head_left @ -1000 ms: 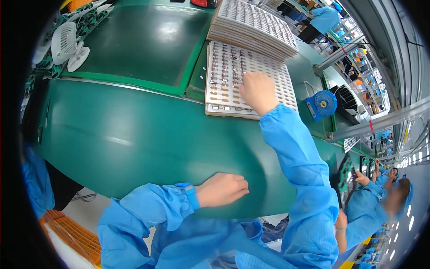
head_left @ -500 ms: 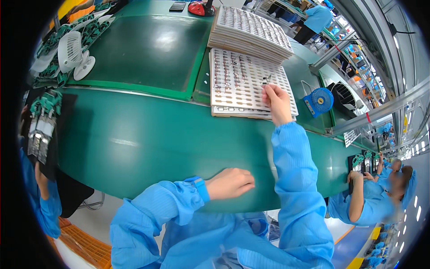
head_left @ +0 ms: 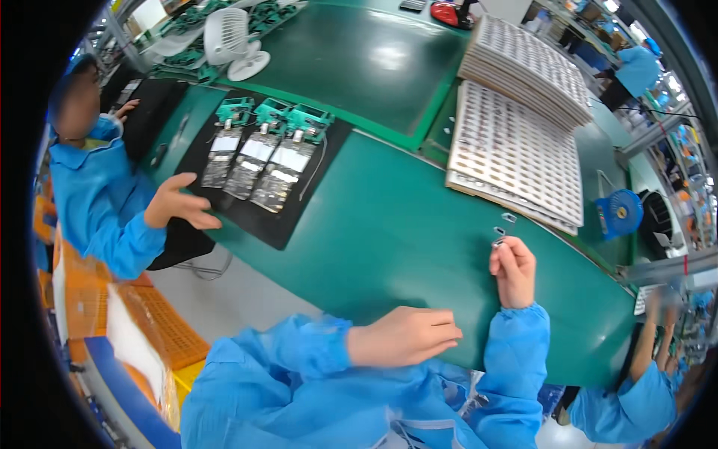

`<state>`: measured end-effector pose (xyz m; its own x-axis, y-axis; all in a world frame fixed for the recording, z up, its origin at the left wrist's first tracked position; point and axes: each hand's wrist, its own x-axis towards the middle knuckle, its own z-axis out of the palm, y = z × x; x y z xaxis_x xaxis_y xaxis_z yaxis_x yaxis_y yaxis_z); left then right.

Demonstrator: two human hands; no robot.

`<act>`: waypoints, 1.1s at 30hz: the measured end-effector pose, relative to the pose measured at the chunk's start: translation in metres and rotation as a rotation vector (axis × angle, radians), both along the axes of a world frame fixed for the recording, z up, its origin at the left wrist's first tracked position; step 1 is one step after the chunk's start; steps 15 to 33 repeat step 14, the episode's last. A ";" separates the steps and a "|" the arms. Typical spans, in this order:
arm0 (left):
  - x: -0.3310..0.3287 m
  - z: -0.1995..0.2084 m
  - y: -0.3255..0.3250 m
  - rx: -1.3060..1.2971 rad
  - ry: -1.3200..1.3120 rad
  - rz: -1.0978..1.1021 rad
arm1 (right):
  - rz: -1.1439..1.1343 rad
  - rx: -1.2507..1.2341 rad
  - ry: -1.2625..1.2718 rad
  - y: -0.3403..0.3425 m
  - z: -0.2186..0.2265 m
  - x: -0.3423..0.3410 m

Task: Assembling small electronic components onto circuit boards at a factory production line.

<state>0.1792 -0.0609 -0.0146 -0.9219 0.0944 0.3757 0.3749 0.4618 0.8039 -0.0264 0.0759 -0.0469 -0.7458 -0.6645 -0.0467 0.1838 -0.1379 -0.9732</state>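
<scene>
My right hand (head_left: 514, 273) is over the green table (head_left: 359, 247), thumb and fingers pinched on a small silvery metal part (head_left: 497, 242). Just beyond the fingertips are two similar small parts, a nearer metal piece (head_left: 499, 230) and a farther metal piece (head_left: 509, 218). Their fine shape is too small to make out. My left hand (head_left: 404, 336) hovers by the table's near edge, slightly blurred, fingers loosely stretched and no object visible in them. Past my right hand lies a white slotted tray (head_left: 516, 153) with rows of small parts.
A stack of similar trays (head_left: 527, 67) rises behind it, with a blue fan (head_left: 621, 213) to the right. At left, a black mat (head_left: 280, 232) carries three circuit-board assemblies (head_left: 284, 176) with green fixtures. A co-worker's hand (head_left: 179, 206) reaches beside it. A white fan (head_left: 228, 41) stands behind.
My right hand has come back from the tray toward me, over the table. The view has swung left, bringing the mat and the co-worker in. My left hand's fingers look more extended.
</scene>
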 end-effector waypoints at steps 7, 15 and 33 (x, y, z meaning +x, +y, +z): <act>0.057 0.047 -0.184 -0.489 0.159 0.959 | 0.070 0.065 -0.008 -0.008 0.001 0.002; 0.207 -0.060 -0.512 -0.918 -0.171 1.254 | 0.134 0.093 0.084 -0.017 0.003 0.004; 0.207 -0.060 -0.512 -0.918 -0.171 1.254 | 0.134 0.093 0.084 -0.017 0.003 0.004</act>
